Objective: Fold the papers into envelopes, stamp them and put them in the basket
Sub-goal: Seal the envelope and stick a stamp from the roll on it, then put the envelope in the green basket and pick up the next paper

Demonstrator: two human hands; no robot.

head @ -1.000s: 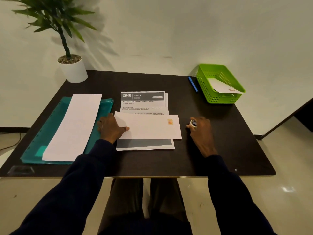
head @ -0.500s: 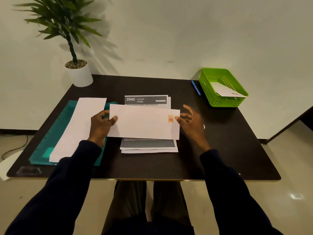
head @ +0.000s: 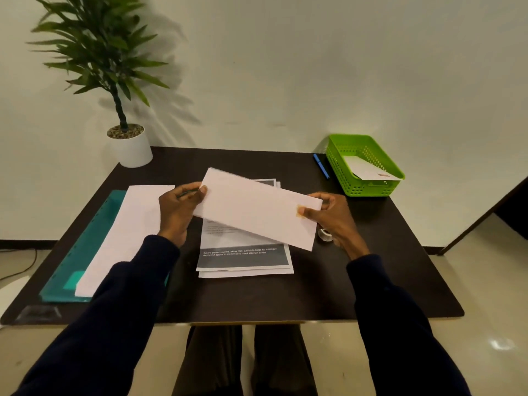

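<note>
Left hand (head: 177, 212) and right hand (head: 334, 221) are each pinching an end of the envelope (head: 257, 212), thumbs on top, holding it tilted above the papers (head: 243, 258). Probably steadying it for the basket (head: 371, 189), sitting far right

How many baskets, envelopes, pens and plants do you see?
Green plastic basket: 1
White paper envelopes: 2, the held envelope and the envelope inside the basket
Blue pen: 1
Green plant in a white pot: 1
Total: 5
</note>
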